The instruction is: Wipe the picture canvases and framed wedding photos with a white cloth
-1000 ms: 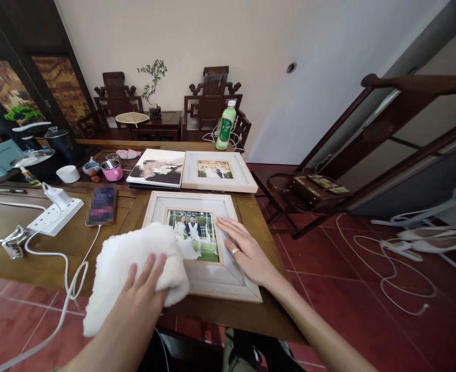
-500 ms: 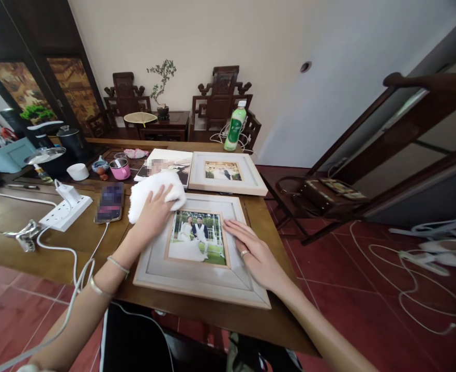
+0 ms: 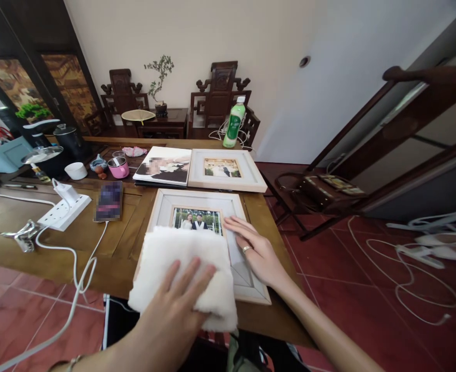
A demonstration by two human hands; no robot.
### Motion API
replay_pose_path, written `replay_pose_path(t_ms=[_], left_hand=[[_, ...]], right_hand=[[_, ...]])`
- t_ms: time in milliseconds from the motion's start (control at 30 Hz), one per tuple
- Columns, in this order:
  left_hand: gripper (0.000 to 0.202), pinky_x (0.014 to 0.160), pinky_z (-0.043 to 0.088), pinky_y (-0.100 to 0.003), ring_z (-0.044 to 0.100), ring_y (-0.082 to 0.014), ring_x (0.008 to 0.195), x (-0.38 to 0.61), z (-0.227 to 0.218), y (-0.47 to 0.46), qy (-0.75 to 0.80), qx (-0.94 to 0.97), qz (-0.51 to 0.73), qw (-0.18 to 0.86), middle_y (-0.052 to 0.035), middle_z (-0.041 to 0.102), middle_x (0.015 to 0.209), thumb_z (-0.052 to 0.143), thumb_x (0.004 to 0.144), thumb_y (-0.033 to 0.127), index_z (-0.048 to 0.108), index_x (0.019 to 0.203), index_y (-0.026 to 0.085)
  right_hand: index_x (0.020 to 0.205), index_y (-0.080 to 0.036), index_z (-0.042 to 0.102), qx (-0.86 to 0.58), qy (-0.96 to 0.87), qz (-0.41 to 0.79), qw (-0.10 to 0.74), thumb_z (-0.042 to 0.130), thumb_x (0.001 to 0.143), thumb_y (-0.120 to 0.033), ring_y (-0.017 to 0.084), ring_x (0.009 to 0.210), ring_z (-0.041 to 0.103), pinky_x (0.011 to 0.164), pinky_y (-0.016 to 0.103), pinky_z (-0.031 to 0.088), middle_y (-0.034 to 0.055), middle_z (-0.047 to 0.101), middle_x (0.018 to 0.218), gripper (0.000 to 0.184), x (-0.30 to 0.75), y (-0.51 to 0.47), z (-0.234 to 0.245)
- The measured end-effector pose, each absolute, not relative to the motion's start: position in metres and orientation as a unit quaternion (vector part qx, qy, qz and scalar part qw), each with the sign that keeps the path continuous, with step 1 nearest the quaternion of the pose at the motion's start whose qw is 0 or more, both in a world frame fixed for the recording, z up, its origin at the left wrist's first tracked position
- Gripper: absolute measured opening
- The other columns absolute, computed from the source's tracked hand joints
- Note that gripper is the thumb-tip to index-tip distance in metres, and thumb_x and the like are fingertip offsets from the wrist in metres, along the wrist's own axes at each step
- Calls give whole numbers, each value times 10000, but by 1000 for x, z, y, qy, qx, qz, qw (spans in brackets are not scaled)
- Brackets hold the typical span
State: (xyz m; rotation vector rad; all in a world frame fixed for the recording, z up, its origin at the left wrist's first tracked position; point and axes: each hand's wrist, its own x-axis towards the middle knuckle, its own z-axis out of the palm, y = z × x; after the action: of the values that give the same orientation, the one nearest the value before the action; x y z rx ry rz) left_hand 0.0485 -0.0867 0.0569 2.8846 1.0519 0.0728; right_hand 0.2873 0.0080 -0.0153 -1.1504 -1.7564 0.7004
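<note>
My left hand (image 3: 177, 302) has its fingers spread over a folded white towel (image 3: 162, 250) and holds it. The towel covers the lower left of a whitewashed picture frame (image 3: 200, 197), hiding most of its photo (image 3: 202, 217); only the top of the picture, with two people in it, shows. Along the frame's right side rests my right hand (image 3: 261, 253), flat with fingers stretched out and a ring on one. The frame lies flat on the wooden table (image 3: 135, 232) near its right end.
Behind lie a second frame (image 3: 247, 173) and a photo album (image 3: 162, 163), with a green bottle (image 3: 233, 124) at the back. Leftward are a phone (image 3: 109, 201) on a cable, a power strip (image 3: 71, 212) and a pink mug (image 3: 118, 168). A dark chair (image 3: 321, 191) stands to the right.
My left hand has brought the towel from the frame's upper left corner down toward me, over the lower photo. The album behind is uncovered. My right hand has stayed put.
</note>
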Motion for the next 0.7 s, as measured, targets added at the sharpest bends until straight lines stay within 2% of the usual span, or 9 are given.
replay_pose_path(t_ms=[133, 267, 400, 533, 700], left_hand=[[333, 1105, 286, -595, 241, -379, 1414, 52, 59, -59, 369, 929, 14, 24, -98, 273, 1556, 554, 877, 182, 641, 1191, 248], [432, 1098, 271, -618, 278, -367, 1406, 57, 64, -12, 423, 906, 3, -5, -88, 346, 1526, 525, 877, 124, 563, 1289, 249], [449, 1103, 262, -598, 278, -345, 1411, 60, 69, 34, 453, 889, 45, -57, -101, 343, 1525, 461, 898, 83, 531, 1323, 211], [473, 1123, 236, -571, 217, -329, 1435, 62, 69, 71, 482, 868, 69, -95, -133, 270, 1552, 423, 883, 33, 523, 1327, 162], [499, 1082, 238, -653, 248, -379, 1413, 63, 55, 74, 455, 888, 2, -66, -143, 300, 1540, 407, 854, -16, 535, 1305, 158]], right_hand=[[1181, -281, 664, -464, -707, 288, 450, 458, 879, -192, 251, 1331, 444, 1137, 548, 295, 51, 595, 1333, 376, 287, 8, -16], [1210, -279, 643, -453, -715, 287, 449, 444, 839, -128, 240, 1337, 435, 1140, 545, 288, 49, 563, 1371, 447, 287, 10, -16], [1212, -284, 639, -449, -709, 293, 459, 433, 783, -70, 222, 1341, 433, 1150, 516, 284, 34, 550, 1384, 522, 287, 11, -14], [1213, -282, 637, -452, -700, 310, 458, 444, 776, -70, 222, 1356, 414, 1157, 509, 273, 31, 538, 1397, 523, 287, 12, -13], [1204, -276, 641, -460, -697, 311, 453, 437, 794, -86, 220, 1360, 407, 1161, 506, 268, 35, 533, 1400, 496, 287, 10, -13]])
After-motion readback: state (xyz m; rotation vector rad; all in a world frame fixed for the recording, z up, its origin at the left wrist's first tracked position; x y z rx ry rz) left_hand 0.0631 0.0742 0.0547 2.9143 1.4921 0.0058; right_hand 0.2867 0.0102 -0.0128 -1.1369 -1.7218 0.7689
